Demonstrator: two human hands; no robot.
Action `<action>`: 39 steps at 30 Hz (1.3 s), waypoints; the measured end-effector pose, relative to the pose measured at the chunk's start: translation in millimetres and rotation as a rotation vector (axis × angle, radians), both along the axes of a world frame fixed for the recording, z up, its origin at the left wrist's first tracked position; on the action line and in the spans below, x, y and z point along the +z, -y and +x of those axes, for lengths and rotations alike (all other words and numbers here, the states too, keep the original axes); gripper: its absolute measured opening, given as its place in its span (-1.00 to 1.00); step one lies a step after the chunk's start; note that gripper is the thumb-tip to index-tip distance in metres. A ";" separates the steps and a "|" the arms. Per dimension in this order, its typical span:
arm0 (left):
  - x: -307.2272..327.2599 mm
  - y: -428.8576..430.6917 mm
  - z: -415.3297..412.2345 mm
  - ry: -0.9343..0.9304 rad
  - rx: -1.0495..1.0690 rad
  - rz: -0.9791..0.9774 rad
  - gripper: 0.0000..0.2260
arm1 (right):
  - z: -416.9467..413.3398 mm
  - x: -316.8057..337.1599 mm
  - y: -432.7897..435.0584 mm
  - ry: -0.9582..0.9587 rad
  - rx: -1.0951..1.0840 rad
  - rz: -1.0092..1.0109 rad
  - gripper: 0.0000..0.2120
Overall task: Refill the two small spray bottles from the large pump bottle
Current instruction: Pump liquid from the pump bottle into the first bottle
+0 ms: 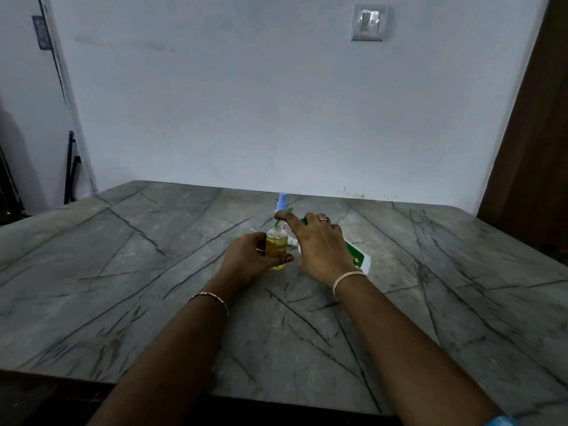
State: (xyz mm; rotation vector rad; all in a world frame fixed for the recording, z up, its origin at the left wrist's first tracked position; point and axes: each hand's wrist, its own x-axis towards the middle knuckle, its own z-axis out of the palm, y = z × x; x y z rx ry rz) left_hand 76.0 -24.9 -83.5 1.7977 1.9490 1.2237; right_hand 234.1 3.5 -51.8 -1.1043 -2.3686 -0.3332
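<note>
Near the middle of the grey veined desk (123, 272), a little toward its far edge, the person's two hands meet around the bottles. The left hand (246, 256) grips the yellow bottle (276, 249), fingers and thumb wrapped round its body, and the bottle stands upright on the desk, nearly full of yellow liquid. Just to its right, the right hand (319, 244) lies over the top of the pump bottle (358, 259), its forefinger (287, 219) stretched out along the green pump head and the other fingers curled over the neck; one of them wears a ring (324, 219). The pump bottle leans over, its white and green base showing past the wrist on the side toward the desk's right edge. Its green spout (278, 223) points down at the yellow bottle's neck, close by the fingertip. The blue-capped bottle (282, 202) stands upright just behind both, nearer the far edge, touched by neither hand. A small white piece (292, 241) lies between the hands; I cannot tell what it is. A switch (369, 22) sits high on the wall behind.
</note>
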 end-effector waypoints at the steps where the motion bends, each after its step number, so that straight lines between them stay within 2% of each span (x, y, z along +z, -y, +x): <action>1: 0.3 0.2 0.2 -0.003 0.001 0.003 -0.52 | -1.1 0.4 0.1 -0.004 -0.003 0.000 -0.20; 8: 0.5 -0.3 0.6 -0.012 0.009 0.004 -0.51 | -4.7 -0.9 -0.5 -0.026 -0.001 0.013 -0.24; 33: 0.7 -0.7 2.1 -0.005 0.010 0.004 -0.48 | 2.6 -1.1 -2.6 0.015 0.009 0.009 -0.17; 39: 1.4 -0.2 2.3 -0.018 0.016 0.005 -0.48 | -1.9 -0.1 -2.0 -0.010 0.010 0.005 -0.23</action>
